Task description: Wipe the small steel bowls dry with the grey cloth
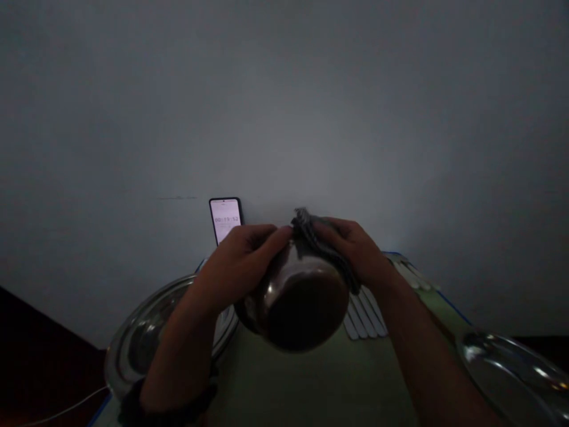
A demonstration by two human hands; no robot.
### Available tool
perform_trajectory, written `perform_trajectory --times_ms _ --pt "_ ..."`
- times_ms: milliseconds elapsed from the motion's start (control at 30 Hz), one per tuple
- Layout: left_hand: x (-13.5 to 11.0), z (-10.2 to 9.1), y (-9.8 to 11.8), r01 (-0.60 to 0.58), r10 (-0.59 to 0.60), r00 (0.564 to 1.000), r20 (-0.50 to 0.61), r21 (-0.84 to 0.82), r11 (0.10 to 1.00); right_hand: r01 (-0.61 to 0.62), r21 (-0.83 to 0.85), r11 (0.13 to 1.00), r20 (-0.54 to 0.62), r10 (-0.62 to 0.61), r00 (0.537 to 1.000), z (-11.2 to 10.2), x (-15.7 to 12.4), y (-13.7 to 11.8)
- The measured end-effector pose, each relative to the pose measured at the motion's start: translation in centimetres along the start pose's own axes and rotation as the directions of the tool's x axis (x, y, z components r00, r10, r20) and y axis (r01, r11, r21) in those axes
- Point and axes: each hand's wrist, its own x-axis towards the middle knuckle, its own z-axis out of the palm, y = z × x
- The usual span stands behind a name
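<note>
A round, shiny metal bowl (304, 302) is held up above the table, tilted so that its dark base faces me. My left hand (249, 258) grips its left side, thumb along the upper edge. On the opposite side, my right hand (349, 246) is closed on a dark grey cloth (326, 252) and presses it against the bowl's wall. The bowl's inside and most of my fingertips are hidden behind it.
A lit phone (224, 216) showing a timer leans on the pale wall. Wide metal dishes stand at left (133, 338) and right (511, 373). White strips (367, 314) and several pale-handled pieces (413, 276) lie on the green table (311, 385). A white cable (66, 409) runs at lower left.
</note>
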Motion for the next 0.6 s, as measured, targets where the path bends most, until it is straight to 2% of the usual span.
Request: perform_trajectory --times_ms 33,67,133,200,233,300,367,400,433,533,600 --pt "0.0 0.2 0.1 -0.009 0.009 1.000 0.001 0.035 0.999 0.018 -0.030 0.999 0.007 -0.018 1.000 0.3 -0.1 -0.2" --pt "0.0 0.3 0.1 -0.008 0.009 1.000 -0.028 0.059 0.998 0.049 -0.036 0.998 -0.034 -0.051 0.998 0.7 -0.1 -0.2" --pt "-0.1 0.2 0.0 0.020 -0.012 0.986 -0.164 0.046 0.999 0.117 0.029 0.993 -0.216 -0.108 0.970 1.9 0.0 0.2" --pt "-0.1 0.0 -0.2 0.036 -0.062 0.943 -0.328 -0.084 0.996 0.150 0.160 0.976 -0.382 -0.079 0.921 2.9 0.3 1.0" --pt "-0.1 -0.1 -0.2 0.029 -0.096 0.913 -0.397 -0.173 0.985 0.150 0.228 0.962 -0.422 -0.041 0.906 3.3 0.4 1.4" --pt "0.0 -0.4 -0.5 -0.001 -0.162 0.859 -0.485 -0.319 0.948 0.126 0.319 0.939 -0.425 0.023 0.905 3.7 0.7 2.1" --pt "0.1 -0.7 -0.7 -0.008 -0.180 0.839 -0.513 -0.343 0.939 0.086 0.311 0.947 -0.374 0.038 0.927 3.4 0.9 2.3" --pt "0.2 -0.9 -0.8 0.004 -0.171 0.847 -0.504 -0.315 0.949 0.063 0.276 0.959 -0.341 0.037 0.939 3.0 0.9 2.3" --pt "0.3 -1.1 -0.9 0.026 -0.156 0.872 -0.465 -0.274 0.961 0.039 0.227 0.973 -0.309 0.034 0.950 2.6 0.9 2.1" --pt "0.4 -1.3 -1.1 0.089 -0.121 0.969 -0.214 -0.155 0.984 -0.014 0.073 0.997 -0.212 0.029 0.977 1.0 0.6 1.0" --pt "0.4 -1.1 -1.1 0.098 -0.107 0.992 -0.068 -0.123 0.988 -0.026 0.007 1.000 -0.132 0.027 0.991 0.5 0.4 0.3"
